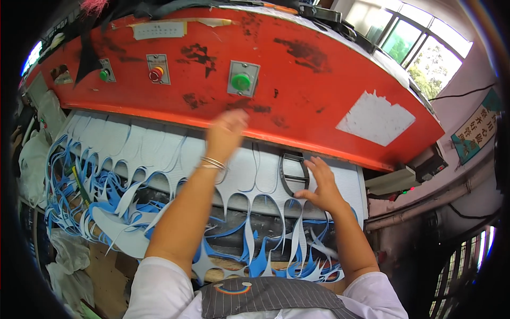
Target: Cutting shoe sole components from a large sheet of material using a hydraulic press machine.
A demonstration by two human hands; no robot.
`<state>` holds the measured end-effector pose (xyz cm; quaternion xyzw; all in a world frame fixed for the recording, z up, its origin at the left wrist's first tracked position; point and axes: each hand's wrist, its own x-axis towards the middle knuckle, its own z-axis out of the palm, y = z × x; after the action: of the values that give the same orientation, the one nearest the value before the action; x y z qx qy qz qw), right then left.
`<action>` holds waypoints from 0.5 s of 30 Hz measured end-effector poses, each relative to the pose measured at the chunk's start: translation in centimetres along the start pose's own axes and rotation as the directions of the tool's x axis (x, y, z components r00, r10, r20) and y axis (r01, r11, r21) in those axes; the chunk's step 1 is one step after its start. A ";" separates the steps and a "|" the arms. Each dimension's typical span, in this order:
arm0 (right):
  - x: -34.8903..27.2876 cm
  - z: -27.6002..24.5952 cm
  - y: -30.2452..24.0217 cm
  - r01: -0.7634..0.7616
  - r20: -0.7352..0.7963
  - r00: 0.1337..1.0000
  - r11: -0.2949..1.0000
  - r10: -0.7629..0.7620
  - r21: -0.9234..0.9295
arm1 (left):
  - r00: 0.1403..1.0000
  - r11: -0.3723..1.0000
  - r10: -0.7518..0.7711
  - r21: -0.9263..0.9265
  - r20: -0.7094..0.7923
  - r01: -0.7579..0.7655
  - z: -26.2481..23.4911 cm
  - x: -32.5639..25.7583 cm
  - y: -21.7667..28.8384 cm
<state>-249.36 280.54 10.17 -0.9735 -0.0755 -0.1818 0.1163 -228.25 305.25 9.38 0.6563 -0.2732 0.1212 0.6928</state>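
Observation:
My left hand, smeared by motion, is raised in front of the red machine's lower edge, just below a round green push button. Its fingers are too blurred to read, and bangles circle the wrist. A black oval cutting die with crossbars stands on a white ribbed sheet. Beside its right edge is my right hand, fingers spread and thumb low, at or very close to the die. Cut-out curved gaps run along the sheet's near edge, leaving thin strips.
The red machine beam spans the far side, with a red button and another green button. Blue and white offcut strips hang tangled at left and along the front. Plastic bags lie lower left. A pipe runs at right.

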 end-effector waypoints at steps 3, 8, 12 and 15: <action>3.4 -3.3 -3.5 -0.021 -0.035 0.999 0.993 0.025 0.113 | 0.817 0.983 0.072 -0.095 -0.573 -0.154 -8.7 5.7 3.9; 13.7 -1.0 -11.1 -0.077 -0.101 0.988 0.936 0.118 0.345 | 0.591 0.916 0.208 0.366 -0.780 0.161 -30.7 10.9 -4.2; 18.4 -4.1 -15.8 0.039 -0.352 0.926 0.894 0.135 0.445 | 0.650 0.573 0.397 0.728 -0.648 0.376 -43.0 13.1 -1.6; 19.0 -3.9 -13.5 -0.179 -0.375 0.883 0.941 0.282 0.287 | 0.872 0.612 -0.077 0.667 -0.484 0.424 -38.7 13.7 -1.2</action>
<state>-235.73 294.55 23.46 -0.8936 0.0460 -0.3562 0.2693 -207.87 340.27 16.12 0.8755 0.0505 0.2569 0.4061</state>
